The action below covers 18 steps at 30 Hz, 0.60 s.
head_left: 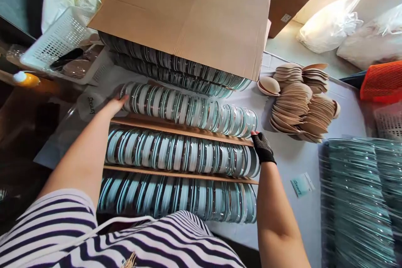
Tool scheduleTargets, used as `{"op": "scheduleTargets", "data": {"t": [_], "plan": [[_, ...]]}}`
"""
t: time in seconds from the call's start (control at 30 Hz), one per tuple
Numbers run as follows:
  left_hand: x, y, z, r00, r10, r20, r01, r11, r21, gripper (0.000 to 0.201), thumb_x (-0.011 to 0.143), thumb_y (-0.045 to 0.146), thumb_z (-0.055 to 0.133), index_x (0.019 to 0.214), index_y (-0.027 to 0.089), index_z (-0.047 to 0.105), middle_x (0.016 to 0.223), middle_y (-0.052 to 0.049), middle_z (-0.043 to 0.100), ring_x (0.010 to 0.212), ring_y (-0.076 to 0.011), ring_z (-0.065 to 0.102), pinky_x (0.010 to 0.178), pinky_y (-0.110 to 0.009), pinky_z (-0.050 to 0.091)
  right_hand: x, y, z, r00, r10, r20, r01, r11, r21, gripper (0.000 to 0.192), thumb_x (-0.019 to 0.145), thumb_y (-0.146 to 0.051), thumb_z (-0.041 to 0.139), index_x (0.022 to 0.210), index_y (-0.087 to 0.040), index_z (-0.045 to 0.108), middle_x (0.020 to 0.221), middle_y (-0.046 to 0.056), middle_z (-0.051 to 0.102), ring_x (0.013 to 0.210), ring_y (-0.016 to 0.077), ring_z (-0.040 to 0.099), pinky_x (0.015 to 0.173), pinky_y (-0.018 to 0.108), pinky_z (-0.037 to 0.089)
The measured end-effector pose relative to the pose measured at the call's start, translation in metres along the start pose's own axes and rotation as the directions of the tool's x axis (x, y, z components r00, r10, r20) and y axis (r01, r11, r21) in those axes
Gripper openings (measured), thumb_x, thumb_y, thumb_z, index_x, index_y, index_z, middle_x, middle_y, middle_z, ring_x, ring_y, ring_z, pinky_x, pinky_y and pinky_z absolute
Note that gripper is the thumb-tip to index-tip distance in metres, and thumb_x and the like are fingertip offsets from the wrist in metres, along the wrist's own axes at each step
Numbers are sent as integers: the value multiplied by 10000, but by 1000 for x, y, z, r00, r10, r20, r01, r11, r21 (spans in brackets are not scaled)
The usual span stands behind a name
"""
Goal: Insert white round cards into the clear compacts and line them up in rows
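Observation:
Several long rows of round clear plastic packs with pale blue-green edges lie side by side on the table. The farthest loose row [188,111] runs between my two hands. At its left end my left hand [117,106] is closed, its fingertips partly hidden behind the packs. My right hand [263,147], in a black fingerless mesh glove, closes at the right end, thumb and finger at the row's lower corner. A brown cardboard strip [185,131] separates this row from the middle row [184,150]. Another strip [179,175] lies before the nearest row [179,199].
A large cardboard sheet [185,16] covers more stacked rows behind. Tan cup-shaped pads [292,104] are piled at the right, near a small teal card [302,185]. Tall stacks of clear teal packs [358,201] stand at far right. A white basket [59,37] is at left.

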<state>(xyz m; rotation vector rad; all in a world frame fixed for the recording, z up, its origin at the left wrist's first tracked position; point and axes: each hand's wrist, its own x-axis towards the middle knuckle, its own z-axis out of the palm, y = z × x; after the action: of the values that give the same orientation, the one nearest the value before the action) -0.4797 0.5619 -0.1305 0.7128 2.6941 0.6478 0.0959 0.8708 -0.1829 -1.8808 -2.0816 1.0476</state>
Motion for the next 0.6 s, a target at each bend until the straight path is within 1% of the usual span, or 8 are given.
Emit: {"op": "scheduleTargets", "data": {"t": [0.13, 0.2, 0.23, 0.33, 0.43, 0.53, 0.57, 0.6], "plan": [[-21, -1, -19, 990, 30, -135, -29, 1000, 11, 678, 899, 462, 574, 1403, 56, 373, 1446, -156, 465, 1260, -242, 500, 1093, -410, 396, -31, 27, -9, 996, -73, 54, 70, 995, 65, 594, 796, -547, 528, 1254, -170, 541, 1187, 121, 664, 1054, 238, 625, 913, 365, 476], [-46, -2, -24, 963, 192, -189, -189, 981, 38, 649, 833, 525, 625, 1309, 109, 481, 1351, -125, 531, 1152, -235, 567, 1033, -394, 456, -45, 28, -13, 971, -235, 50, 235, 972, -6, 563, 779, -528, 585, 1209, -165, 600, 1157, 120, 681, 1052, 254, 626, 930, 391, 475], [-62, 0, -23, 933, 323, -155, -319, 946, 56, 586, 814, 563, 624, 1223, 150, 551, 1261, -91, 586, 1086, -224, 597, 998, -383, 482, -51, 23, -12, 943, -329, 46, 331, 942, -58, 523, 772, -506, 613, 1167, -164, 634, 1153, 123, 684, 1072, 266, 616, 956, 406, 461], [-119, 17, -10, 767, 636, 82, -641, 761, 98, 420, 809, 581, 612, 1039, 231, 653, 1104, -49, 668, 1070, -239, 611, 1018, -408, 462, -62, -15, 0, 841, -527, 123, 540, 809, -232, 397, 793, -385, 637, 1115, -157, 683, 1187, 134, 672, 1149, 284, 567, 1040, 421, 397], [-183, 43, 18, 586, 775, 237, -807, 586, 80, 303, 836, 481, 643, 1019, 243, 684, 1106, -66, 680, 1097, -243, 598, 1019, -414, 437, -66, -69, 29, 790, -512, 337, 613, 667, -424, 339, 879, -300, 550, 1165, -168, 674, 1199, 127, 670, 1130, 277, 569, 1009, 398, 397], [-238, 59, 47, 345, 795, 499, -912, 409, -21, 266, 868, 381, 640, 1088, 234, 674, 1039, -58, 700, 997, -227, 626, 889, -403, 479, -66, -107, 52, 793, -423, 439, 608, 604, -516, 332, 947, -252, 425, 1156, -205, 678, 1091, 116, 707, 995, 246, 631, 860, 344, 448], [-250, 61, 54, 310, 767, 561, -925, 380, -9, 223, 885, 324, 619, 1076, 225, 677, 993, -56, 704, 951, -227, 633, 837, -406, 486, -66, -114, 55, 794, -413, 446, 606, 602, -521, 344, 958, -242, 396, 1150, -223, 681, 1063, 107, 715, 960, 234, 644, 816, 324, 454], [-260, 62, 58, 311, 739, 598, -929, 369, 26, 175, 898, 268, 590, 1035, 215, 686, 936, -53, 702, 905, -228, 636, 792, -408, 487, -68, -118, 55, 793, -413, 448, 607, 599, -523, 356, 964, -235, 378, 1150, -237, 681, 1046, 99, 719, 938, 226, 653, 783, 307, 457]]}}
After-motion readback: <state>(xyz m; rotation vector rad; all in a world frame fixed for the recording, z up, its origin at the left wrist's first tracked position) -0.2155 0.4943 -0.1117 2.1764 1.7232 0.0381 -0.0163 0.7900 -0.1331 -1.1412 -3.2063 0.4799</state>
